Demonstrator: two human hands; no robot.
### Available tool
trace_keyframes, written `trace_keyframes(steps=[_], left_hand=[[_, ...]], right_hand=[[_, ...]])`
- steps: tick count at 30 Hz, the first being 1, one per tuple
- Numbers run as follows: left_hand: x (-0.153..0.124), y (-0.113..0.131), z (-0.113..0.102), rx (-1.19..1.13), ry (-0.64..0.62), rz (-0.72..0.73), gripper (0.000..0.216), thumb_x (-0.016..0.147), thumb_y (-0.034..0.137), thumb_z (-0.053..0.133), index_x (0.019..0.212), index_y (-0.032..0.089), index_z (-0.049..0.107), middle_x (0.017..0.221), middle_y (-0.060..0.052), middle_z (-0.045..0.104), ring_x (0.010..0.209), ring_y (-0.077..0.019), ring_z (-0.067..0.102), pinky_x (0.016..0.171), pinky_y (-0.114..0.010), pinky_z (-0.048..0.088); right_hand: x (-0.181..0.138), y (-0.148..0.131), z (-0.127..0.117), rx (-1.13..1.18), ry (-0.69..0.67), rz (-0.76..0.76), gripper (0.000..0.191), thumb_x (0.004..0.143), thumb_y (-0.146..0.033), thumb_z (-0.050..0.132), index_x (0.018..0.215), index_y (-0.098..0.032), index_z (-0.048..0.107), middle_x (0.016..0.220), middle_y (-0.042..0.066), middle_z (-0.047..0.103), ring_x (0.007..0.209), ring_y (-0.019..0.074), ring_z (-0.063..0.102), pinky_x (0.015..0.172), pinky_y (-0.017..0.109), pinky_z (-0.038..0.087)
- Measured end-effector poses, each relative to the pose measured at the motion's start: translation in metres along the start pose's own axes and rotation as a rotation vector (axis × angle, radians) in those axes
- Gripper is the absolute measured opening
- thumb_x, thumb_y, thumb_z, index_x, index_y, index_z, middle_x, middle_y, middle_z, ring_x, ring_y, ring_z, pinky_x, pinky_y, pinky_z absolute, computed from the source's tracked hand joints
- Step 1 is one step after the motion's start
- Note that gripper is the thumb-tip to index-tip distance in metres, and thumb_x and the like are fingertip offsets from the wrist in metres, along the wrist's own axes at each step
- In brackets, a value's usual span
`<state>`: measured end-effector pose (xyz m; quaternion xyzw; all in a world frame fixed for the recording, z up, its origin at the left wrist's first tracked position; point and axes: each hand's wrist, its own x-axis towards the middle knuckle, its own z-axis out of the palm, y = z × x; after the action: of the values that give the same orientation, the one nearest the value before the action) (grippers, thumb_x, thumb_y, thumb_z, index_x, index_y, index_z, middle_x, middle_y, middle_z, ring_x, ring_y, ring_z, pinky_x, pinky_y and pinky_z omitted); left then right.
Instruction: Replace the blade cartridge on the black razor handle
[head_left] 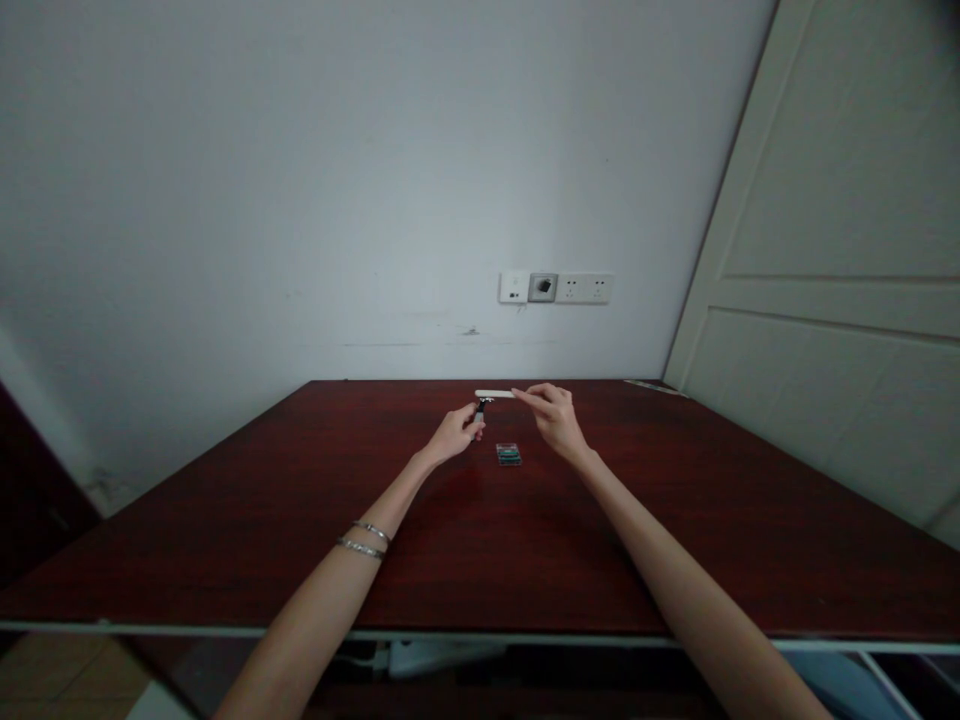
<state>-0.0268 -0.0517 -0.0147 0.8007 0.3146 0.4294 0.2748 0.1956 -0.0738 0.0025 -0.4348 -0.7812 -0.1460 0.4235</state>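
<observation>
In my left hand (452,433) is a razor (480,412) with a dark and grey handle, held upright with its metallic head at the top. My fingers are closed round the handle. My right hand (556,415) pinches one end of a slim white stick (493,394) with a rounded tip. The stick lies level, pointing left, right over the razor's head; whether the two touch I cannot tell. On the table between and below my hands sits a small clear plastic case (508,455) with a teal-green part in it.
The dark red-brown table (315,560) reaches back to a pale wall (375,180). Sockets and a switch (556,288) are set low in that wall. A cream panelled door (847,300) rises on the right. Under the front edge lies a white object (442,655) with a cable.
</observation>
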Motion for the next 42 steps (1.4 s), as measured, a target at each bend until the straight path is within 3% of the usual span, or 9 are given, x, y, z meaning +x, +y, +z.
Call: trace_keyframes(steps=[6,10,17,33,42], left_hand=[[0.000,-0.001,-0.004,0.029,0.026,0.021,0.008,0.081,0.023,0.046,0.077,0.017,0.049,0.063,0.001,0.056,0.059,-0.0106,0.055,0.062,-0.022,0.042],[0.001,-0.002,-0.004,0.065,0.031,0.031,0.008,0.081,0.022,0.046,0.077,0.017,0.050,0.064,0.001,0.057,0.061,-0.0104,0.054,0.063,-0.021,0.041],[0.001,-0.001,-0.006,0.094,0.051,0.021,0.009,0.080,0.021,0.046,0.079,0.015,0.053,0.064,0.002,0.057,0.061,-0.0094,0.053,0.063,-0.021,0.040],[0.002,0.004,-0.005,0.063,0.031,0.030,0.008,0.078,0.020,0.047,0.074,0.015,0.053,0.065,0.001,0.057,0.061,-0.0096,0.053,0.062,-0.020,0.040],[0.000,0.005,-0.005,-0.001,0.023,-0.001,0.008,0.079,0.021,0.048,0.073,0.015,0.051,0.062,0.001,0.057,0.058,-0.0098,0.054,0.061,-0.021,0.042]], right_hand=[[-0.002,0.006,-0.006,0.054,0.105,0.053,0.038,0.087,-0.013,0.037,0.112,-0.027,0.063,0.096,0.005,0.058,0.090,0.0158,0.052,0.087,0.032,0.029],[0.000,-0.001,0.001,0.095,0.111,-0.003,0.038,0.088,-0.013,0.038,0.113,-0.029,0.062,0.095,0.005,0.059,0.090,0.0152,0.052,0.086,0.031,0.030],[-0.006,0.011,0.002,0.120,0.198,-0.039,0.038,0.086,-0.011,0.041,0.112,-0.029,0.063,0.090,0.004,0.059,0.085,0.0155,0.053,0.080,0.032,0.032],[-0.002,-0.002,0.006,0.133,0.204,-0.103,0.040,0.085,-0.010,0.041,0.113,-0.031,0.061,0.092,0.004,0.059,0.087,0.0157,0.053,0.081,0.032,0.034],[-0.003,0.007,0.005,0.073,0.305,-0.059,0.039,0.084,-0.008,0.043,0.109,-0.028,0.064,0.092,0.005,0.060,0.085,0.0159,0.053,0.080,0.033,0.034]])
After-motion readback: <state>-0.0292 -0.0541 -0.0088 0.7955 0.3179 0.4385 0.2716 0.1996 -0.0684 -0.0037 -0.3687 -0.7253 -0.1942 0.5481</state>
